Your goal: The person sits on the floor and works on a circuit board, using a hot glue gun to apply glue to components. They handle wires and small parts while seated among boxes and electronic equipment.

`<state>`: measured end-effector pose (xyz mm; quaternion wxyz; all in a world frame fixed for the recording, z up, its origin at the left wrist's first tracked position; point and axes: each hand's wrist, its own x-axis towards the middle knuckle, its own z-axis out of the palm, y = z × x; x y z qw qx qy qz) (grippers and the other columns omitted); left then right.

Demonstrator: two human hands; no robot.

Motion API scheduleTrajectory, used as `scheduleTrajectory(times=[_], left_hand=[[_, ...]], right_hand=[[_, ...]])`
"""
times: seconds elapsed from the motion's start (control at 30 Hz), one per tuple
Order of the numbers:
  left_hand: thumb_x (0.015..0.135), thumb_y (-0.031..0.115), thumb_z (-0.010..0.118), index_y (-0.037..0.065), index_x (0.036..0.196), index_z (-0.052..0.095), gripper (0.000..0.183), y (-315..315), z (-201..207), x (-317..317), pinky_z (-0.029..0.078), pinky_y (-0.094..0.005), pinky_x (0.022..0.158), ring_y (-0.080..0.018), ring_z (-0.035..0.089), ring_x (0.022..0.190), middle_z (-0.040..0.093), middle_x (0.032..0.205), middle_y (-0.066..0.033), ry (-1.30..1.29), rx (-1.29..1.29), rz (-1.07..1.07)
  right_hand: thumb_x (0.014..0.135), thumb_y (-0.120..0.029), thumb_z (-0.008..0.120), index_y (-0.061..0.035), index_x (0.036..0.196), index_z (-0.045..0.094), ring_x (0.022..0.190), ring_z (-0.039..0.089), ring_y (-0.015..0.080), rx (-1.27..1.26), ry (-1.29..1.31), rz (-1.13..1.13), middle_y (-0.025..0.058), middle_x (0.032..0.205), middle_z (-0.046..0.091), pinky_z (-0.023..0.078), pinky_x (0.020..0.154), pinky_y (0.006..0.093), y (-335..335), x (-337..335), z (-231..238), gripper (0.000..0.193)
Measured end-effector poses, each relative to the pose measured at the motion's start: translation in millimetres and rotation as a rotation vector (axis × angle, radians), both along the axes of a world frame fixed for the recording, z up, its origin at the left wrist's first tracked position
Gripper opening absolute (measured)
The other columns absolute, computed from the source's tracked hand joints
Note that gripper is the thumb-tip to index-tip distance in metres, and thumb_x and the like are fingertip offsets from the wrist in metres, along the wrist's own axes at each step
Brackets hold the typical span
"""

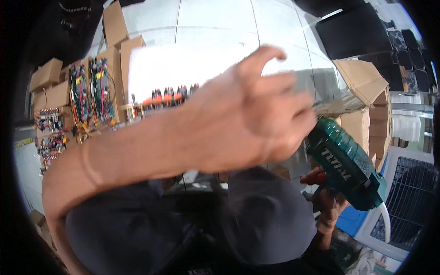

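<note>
The left forearm (151, 142) crosses nearest the camera, ending in the blurred left hand (275, 107), its fingers curled; whether they hold anything cannot be told. The green power tool (346, 160) lies just right of and below that hand, long axis slanting down-right toward its white cord (386, 222). The right hand (331, 201) grips it from underneath. Orange-and-black parts (164, 98) line the white surface's (183, 64) near edge.

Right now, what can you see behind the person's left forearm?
Beyond the left forearm are an overexposed white surface, and, just above the arm, orange pieces beside dark cylindrical parts. Whatever the forearm covers cannot be seen.
</note>
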<state>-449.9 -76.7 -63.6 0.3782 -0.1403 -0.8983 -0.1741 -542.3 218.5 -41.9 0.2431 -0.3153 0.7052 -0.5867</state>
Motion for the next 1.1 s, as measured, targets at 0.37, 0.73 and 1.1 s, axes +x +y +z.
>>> scheduleTrajectory(times=[0.37, 0.73, 1.1], left_hand=[[0.094, 0.021, 0.066, 0.005, 0.097, 0.076, 0.019, -9, -1, -57, 0.059, -0.0350, 0.073, -0.0273, 0.074, 0.077, 0.075, 0.085, -0.0138, -0.087, 0.253, -0.336], [0.092, 0.022, 0.067, 0.000, 0.095, 0.077, 0.024, -18, -9, -67, 0.054, -0.0344, 0.070, -0.0171, 0.067, 0.069, 0.075, 0.081, -0.0151, -0.362, 0.741, -0.583], [0.090, 0.026, 0.069, -0.002, 0.098, 0.077, 0.030, -20, -11, -65, 0.054, -0.0346, 0.076, -0.0166, 0.067, 0.075, 0.075, 0.084, -0.0151, -0.327, 0.732, -0.559]], right_hand=[[0.092, -0.012, 0.058, 0.0020, 0.124, 0.062, 0.107, 0.067, 0.0293, 0.216, 0.324, 0.119, 0.0179, 0.118, 0.068, 0.052, 0.094, 0.0432, 23, 18, -32, 0.035], [0.094, -0.031, 0.055, 0.0037, 0.126, 0.057, 0.118, 0.062, 0.0358, 0.435, 0.220, 0.032, 0.0247, 0.122, 0.062, 0.047, 0.103, 0.0525, 7, 50, -46, 0.048], [0.094, -0.019, 0.061, 0.0023, 0.127, 0.058, 0.103, 0.068, 0.0281, 0.029, 0.056, -0.031, 0.0175, 0.113, 0.067, 0.055, 0.090, 0.0439, -13, 67, -47, 0.039]])
